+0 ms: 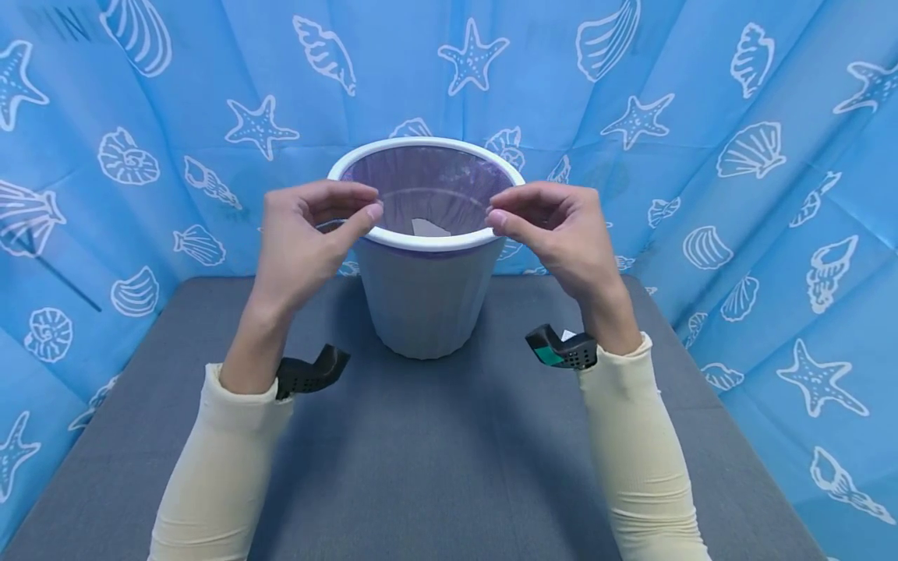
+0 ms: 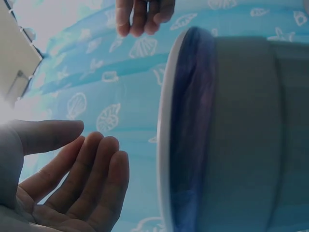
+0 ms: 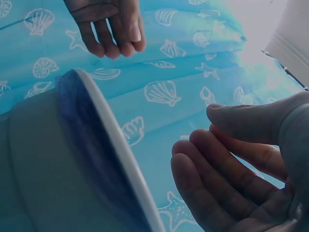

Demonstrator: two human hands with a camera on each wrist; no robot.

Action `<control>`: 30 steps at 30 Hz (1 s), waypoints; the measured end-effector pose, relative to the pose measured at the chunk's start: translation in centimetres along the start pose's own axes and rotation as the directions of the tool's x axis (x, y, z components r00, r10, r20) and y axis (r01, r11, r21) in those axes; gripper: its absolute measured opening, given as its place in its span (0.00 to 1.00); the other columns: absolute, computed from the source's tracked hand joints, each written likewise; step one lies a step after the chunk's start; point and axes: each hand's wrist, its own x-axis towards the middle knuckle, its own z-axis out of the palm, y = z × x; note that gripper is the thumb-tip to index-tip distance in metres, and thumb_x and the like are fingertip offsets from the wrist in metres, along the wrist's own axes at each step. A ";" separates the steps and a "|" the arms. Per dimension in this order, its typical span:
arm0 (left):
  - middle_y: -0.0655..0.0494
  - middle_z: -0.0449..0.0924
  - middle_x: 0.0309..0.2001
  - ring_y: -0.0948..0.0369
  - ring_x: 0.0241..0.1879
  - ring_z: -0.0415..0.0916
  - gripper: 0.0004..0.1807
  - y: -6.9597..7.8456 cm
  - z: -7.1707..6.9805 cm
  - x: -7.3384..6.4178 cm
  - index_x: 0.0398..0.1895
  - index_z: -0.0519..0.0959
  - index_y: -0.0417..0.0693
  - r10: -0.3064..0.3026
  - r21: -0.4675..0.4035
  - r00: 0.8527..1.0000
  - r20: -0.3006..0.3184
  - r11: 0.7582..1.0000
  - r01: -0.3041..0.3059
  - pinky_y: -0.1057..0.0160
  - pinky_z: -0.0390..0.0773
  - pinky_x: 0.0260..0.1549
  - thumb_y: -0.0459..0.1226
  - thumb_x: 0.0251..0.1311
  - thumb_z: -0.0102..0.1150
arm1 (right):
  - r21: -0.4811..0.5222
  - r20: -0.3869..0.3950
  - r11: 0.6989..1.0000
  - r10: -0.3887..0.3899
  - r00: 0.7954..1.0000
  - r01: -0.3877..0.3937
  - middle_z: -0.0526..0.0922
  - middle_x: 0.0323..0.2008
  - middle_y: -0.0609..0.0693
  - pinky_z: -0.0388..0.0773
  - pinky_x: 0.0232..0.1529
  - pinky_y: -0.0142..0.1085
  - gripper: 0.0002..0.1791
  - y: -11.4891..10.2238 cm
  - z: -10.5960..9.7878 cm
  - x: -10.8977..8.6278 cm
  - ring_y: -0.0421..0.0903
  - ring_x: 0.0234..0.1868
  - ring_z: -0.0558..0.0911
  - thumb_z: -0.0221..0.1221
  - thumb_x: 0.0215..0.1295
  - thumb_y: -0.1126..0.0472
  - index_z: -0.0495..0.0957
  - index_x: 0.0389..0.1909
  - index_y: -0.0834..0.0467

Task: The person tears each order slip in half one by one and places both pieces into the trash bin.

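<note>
A grey trash can point(image 1: 424, 300) stands upright, topped by a white rim ring point(image 1: 426, 243). A purple trash bag point(image 1: 428, 175) lines its inside, and a folded strip of the bag point(image 2: 190, 130) shows below the ring. Over the left part of the rim is my left hand point(image 1: 309, 238), fingers loosely bent and thumb near the fingertips. My right hand point(image 1: 561, 234) mirrors it at the right. Both wrist views show a gap between the hands and the rim, with nothing held. A pale patch point(image 1: 429, 227) lies inside the can; what it is I cannot tell.
The can stands on a grey cloth-covered table point(image 1: 435, 467), towards its far edge. A blue curtain point(image 1: 393, 70) with white shells and starfish hangs behind and at both sides. Black camera mounts point(image 1: 312, 372) sit on both wrists.
</note>
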 end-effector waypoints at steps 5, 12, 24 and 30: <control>0.51 0.87 0.43 0.59 0.42 0.84 0.12 -1.0 0.6 -2.2 0.49 0.86 0.37 0.046 -0.066 0.999 -0.006 0.997 -0.046 0.62 0.82 0.46 0.32 0.63 0.69 | 0.052 -0.025 0.999 -0.003 1.000 0.004 0.87 0.37 0.57 0.83 0.43 0.36 0.10 0.8 -0.2 -2.4 0.49 0.36 0.86 0.67 0.59 0.78 0.85 0.42 0.71; 0.47 0.87 0.41 0.57 0.40 0.84 0.11 -3.2 1.7 -5.1 0.47 0.85 0.33 0.049 -0.139 0.998 -0.031 0.989 -0.053 0.65 0.82 0.43 0.27 0.61 0.68 | 0.069 -0.063 0.997 0.030 0.998 -0.025 0.88 0.37 0.56 0.82 0.44 0.36 0.10 2.2 -0.2 -5.6 0.47 0.38 0.87 0.68 0.59 0.77 0.85 0.42 0.71; 0.46 0.87 0.43 0.61 0.41 0.85 0.12 -6.8 2.7 -8.3 0.48 0.85 0.34 -0.076 -0.118 0.997 -0.014 0.990 0.074 0.66 0.81 0.46 0.29 0.62 0.68 | 0.086 -0.050 0.992 0.099 0.994 -0.094 0.87 0.40 0.58 0.83 0.44 0.35 0.10 5.3 -0.1 -9.7 0.49 0.41 0.87 0.66 0.61 0.76 0.84 0.44 0.71; 0.48 0.87 0.43 0.60 0.41 0.84 0.13 -7.8 3.0 -8.9 0.49 0.85 0.35 -0.117 -0.073 0.993 0.000 0.990 0.117 0.67 0.81 0.45 0.32 0.64 0.68 | 0.105 -0.047 0.986 0.138 0.989 -0.133 0.88 0.40 0.57 0.83 0.45 0.35 0.11 6.4 0.1 -10.2 0.48 0.41 0.88 0.65 0.61 0.77 0.84 0.45 0.72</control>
